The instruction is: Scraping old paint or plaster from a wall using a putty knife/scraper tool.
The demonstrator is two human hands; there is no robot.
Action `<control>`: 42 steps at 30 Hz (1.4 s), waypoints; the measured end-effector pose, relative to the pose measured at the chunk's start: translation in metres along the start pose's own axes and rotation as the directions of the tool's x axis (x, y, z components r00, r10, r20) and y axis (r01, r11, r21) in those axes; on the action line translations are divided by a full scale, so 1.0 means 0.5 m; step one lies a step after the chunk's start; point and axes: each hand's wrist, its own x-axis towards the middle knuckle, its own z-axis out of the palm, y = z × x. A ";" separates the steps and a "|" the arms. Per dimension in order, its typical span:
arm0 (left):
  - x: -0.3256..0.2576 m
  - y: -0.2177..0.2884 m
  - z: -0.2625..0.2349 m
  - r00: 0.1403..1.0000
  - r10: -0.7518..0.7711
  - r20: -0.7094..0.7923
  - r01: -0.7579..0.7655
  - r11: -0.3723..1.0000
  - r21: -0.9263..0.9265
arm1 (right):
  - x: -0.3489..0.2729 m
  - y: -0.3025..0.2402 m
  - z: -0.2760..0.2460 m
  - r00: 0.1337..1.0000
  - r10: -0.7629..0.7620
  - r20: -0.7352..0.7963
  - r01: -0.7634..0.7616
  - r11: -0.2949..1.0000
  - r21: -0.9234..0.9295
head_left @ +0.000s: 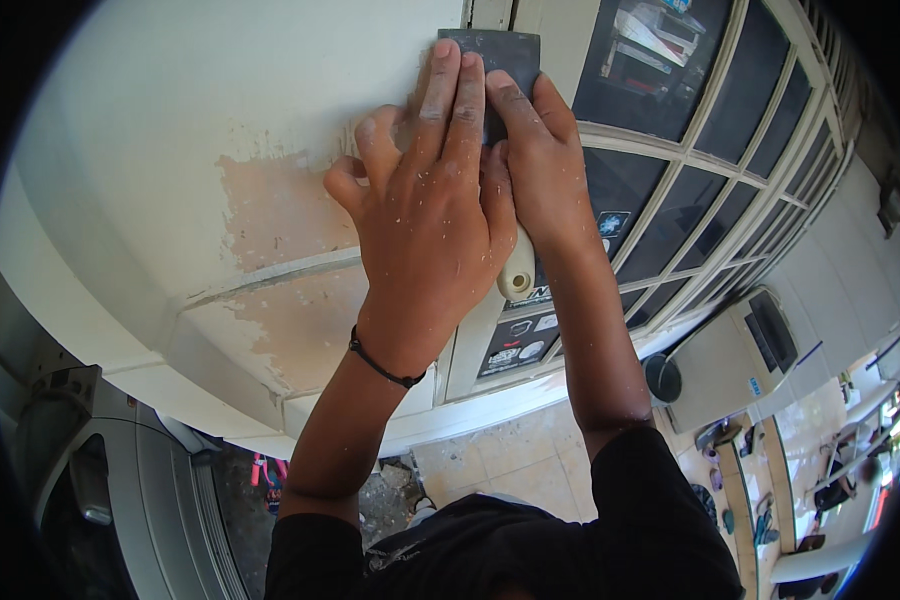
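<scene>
Both my hands are raised against a white painted wall (150,120), on a wide-bladed putty knife (518,50). Its dark flat blade lies against the wall near a window frame, and the end of its cream handle shows below my hands. My left hand (425,220) lies over the tool, two fingers stretched onto the blade and the other two curled at the left. My right hand (545,165) pinches the blade's right side; some of its fingers are hidden. White specks dot my skin. Left of my hands is a bare, beige patch (280,210) with ragged paint edges.
A window (650,190) with dark panes and cream bars runs along the right. A grey car (140,500) stands at lower left. Tiled floor (510,465) lies below, with rubble beside it. At right are a dark bucket (662,379), a pale boxy unit (725,360) and scattered footwear.
</scene>
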 end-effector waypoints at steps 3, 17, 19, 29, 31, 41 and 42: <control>-0.030 0.003 0.019 0.999 0.028 -0.039 -0.026 0.999 0.044 | -0.015 0.048 -0.006 0.997 -0.081 0.012 0.079 0.993 0.082; -0.014 -0.005 0.016 0.999 -0.008 -0.037 0.006 0.999 -0.053 | -0.004 0.020 -0.002 0.999 -0.035 0.010 0.035 0.999 -0.039; 0.003 0.003 0.006 0.999 0.025 -0.046 -0.023 0.999 0.036 | 0.007 0.004 -0.012 0.999 -0.028 0.044 0.028 0.999 -0.019; 0.000 0.012 -0.016 1.000 -0.022 -0.018 0.023 0.999 0.037 | 0.000 0.020 -0.001 0.969 -0.234 0.086 0.240 0.969 -0.067; -0.032 -0.010 0.022 0.996 0.012 -0.083 -0.014 1.000 -0.016 | -0.027 0.016 0.006 0.999 0.017 0.033 -0.016 1.000 -0.020; -0.009 -0.002 0.011 0.996 -0.019 -0.084 0.009 0.992 -0.128 | -0.008 0.012 0.004 0.997 -0.080 -0.002 0.079 0.994 -0.076; -0.024 0.010 0.010 0.999 -0.027 -0.042 0.027 1.000 -0.010 | -0.016 0.015 0.005 1.000 -0.022 -0.010 0.022 0.999 -0.045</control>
